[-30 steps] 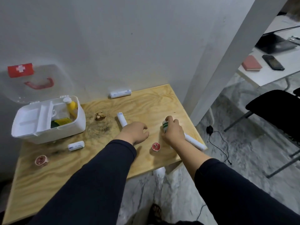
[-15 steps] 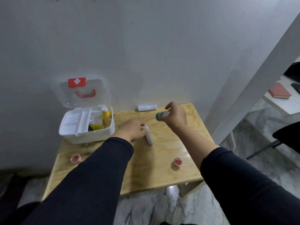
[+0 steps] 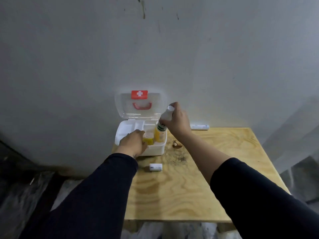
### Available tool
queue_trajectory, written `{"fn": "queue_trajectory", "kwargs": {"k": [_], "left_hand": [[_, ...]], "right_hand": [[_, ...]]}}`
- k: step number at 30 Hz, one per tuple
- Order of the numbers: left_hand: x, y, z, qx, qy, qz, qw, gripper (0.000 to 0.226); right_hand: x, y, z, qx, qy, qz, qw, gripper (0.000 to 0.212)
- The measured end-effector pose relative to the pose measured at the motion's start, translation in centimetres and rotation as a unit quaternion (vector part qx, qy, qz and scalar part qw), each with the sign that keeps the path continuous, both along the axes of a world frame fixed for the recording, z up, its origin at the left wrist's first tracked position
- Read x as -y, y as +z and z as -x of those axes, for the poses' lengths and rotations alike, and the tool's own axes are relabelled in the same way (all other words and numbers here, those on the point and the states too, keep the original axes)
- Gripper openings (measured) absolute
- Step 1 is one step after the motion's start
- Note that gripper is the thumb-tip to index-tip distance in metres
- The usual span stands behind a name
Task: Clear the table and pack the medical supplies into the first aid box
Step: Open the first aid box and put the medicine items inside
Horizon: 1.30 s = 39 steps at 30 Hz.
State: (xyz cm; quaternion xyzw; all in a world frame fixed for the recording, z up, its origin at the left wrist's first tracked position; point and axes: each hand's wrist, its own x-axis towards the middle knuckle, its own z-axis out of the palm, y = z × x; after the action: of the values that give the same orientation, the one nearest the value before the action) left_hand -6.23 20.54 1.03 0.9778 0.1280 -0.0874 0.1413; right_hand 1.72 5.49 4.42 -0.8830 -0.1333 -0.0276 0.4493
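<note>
The white first aid box (image 3: 156, 150) stands open at the table's back left, its clear lid (image 3: 124, 107) with a red cross leaning on the wall. Inside it are a yellow bottle (image 3: 159, 136) and a yellow packet (image 3: 148, 140). My right hand (image 3: 177, 120) grips a white bottle with a green band (image 3: 164, 117), tilted, its lower end over the box's right compartment. My left hand (image 3: 133, 143) reaches over the box's front rim with curled fingers; what it holds is hidden.
On the wooden table (image 3: 189, 187) lie a short white roll (image 3: 155, 167) in front of the box and a long white tube (image 3: 200, 126) against the wall. A brown scrap (image 3: 177, 145) sits on a dark stain right of the box.
Both hands have moved left to the box. The right hand carried the green-banded bottle over it. The left hand, which held a white tube, now dips into the box. The view swung left.
</note>
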Motion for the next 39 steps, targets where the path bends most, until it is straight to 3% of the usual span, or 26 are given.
{"fn": "queue_trajectory", "kwargs": {"k": [6,15,20,24,29,39], "left_hand": [[-3.3,-2.8,-0.4,0.007,-0.037,0.005,0.999,0.064],[-5.3,-5.1,-0.8,-0.003,-0.082,0.012,0.997,0.074],[-5.5,-5.3,-0.6,0.0,-0.09,0.001,0.996,0.072],[-5.6,-5.0,-0.9,0.014,-0.102,-0.025,0.994,0.073],[-5.1,-4.6,-2.2,0.02,-0.106,-0.027,0.994,0.071],[-4.5,-6.2,-3.1,-0.006,-0.111,-0.019,0.994,0.069]], "right_hand": [[-3.2,-4.2,0.1,-0.042,0.006,0.123,0.991,0.054],[-4.7,-7.3,0.8,-0.02,0.023,0.259,0.965,0.04],[-5.1,-7.6,0.5,-0.018,0.014,0.256,0.966,0.04],[-4.7,-7.2,0.3,-0.016,0.005,0.201,0.979,0.039],[-2.6,-6.5,-0.2,0.006,-0.087,0.121,0.989,0.032],[7.6,-11.7,0.5,-0.12,-0.191,0.263,0.938,0.038]]}}
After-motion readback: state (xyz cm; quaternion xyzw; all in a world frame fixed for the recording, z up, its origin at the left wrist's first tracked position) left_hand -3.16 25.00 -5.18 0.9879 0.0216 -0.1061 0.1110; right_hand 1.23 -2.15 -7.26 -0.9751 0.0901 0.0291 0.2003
